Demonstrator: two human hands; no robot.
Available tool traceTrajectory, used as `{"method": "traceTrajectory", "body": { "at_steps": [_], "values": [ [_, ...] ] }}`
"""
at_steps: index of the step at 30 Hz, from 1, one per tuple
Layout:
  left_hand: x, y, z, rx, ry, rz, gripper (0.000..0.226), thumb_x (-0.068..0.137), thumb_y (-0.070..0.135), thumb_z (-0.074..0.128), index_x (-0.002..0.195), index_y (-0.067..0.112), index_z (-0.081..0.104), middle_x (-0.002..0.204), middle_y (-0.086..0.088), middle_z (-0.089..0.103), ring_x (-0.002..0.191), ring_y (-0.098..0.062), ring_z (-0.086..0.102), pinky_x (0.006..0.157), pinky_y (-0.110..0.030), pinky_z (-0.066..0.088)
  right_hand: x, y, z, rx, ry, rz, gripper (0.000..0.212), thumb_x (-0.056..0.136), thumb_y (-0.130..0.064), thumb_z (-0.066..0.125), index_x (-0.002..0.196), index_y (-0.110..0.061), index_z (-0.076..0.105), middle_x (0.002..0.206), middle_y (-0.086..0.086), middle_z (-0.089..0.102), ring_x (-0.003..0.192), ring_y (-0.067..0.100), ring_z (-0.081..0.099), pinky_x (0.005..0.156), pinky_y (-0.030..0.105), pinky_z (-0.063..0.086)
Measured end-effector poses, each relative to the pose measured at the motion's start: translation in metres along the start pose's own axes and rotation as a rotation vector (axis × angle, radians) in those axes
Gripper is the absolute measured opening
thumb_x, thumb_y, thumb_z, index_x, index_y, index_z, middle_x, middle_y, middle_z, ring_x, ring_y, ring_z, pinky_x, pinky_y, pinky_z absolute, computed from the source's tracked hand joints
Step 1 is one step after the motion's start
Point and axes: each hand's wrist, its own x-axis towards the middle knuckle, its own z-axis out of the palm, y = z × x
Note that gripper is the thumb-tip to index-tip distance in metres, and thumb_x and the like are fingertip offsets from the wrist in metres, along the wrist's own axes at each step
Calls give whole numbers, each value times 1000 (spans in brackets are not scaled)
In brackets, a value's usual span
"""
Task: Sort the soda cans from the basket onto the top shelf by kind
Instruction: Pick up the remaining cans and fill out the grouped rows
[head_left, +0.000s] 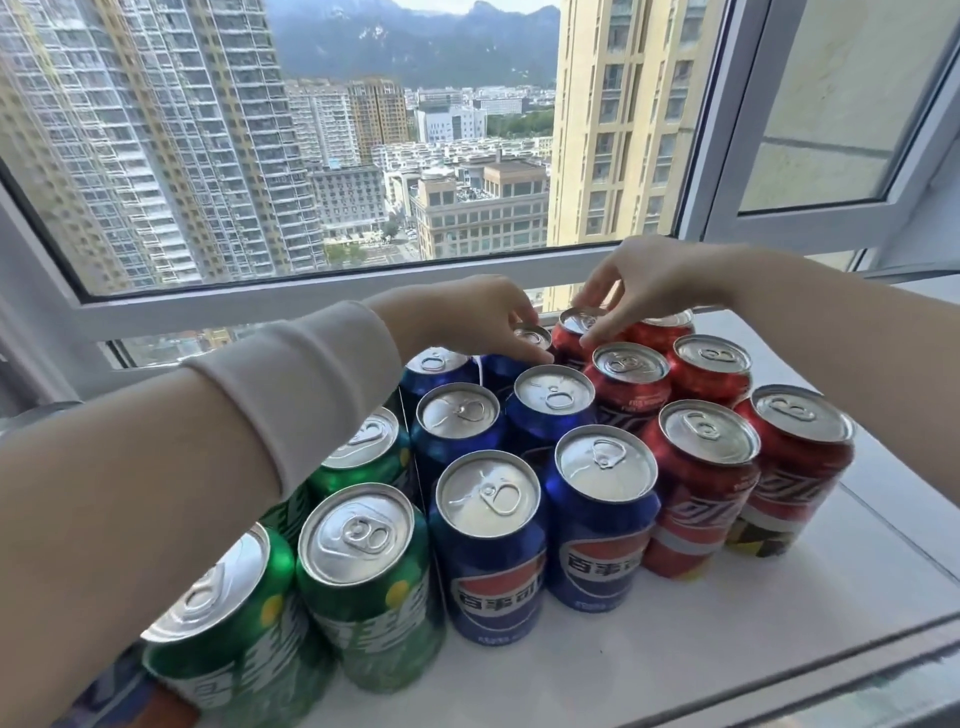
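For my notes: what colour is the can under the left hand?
The can is blue; head view.

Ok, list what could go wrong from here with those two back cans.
1. The left hand and right hand pinch the back blue can and back red can only by their rims; either could slip.
2. The left sleeve hangs low over the green cans and may knock one.

Six blue cans (488, 545), six red cans (701, 467), at least four green cans (363, 571).
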Motion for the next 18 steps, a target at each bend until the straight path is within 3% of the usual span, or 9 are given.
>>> {"method": "traceTrajectory", "body": {
  "at_steps": [7,18],
  "values": [
    [2,0,1,10,-5,-6,59,82,47,61,131,16,49,133,0,52,118,-17,49,100,-28,36,1,2,0,57,-11,-16,56,66,-42,78,116,-22,64,98,-10,63,97,11,60,78,23,40],
    [10,8,-7,-8,-66,-36,64,85,51,53,136,14,41,135,-2,50,114,-17,53,99,-27,38,-6,37,-4,146,38,22,56,79,-44,65,127,-19,54,128,0,58,117,17,52,93,25,37]
  ]
}}
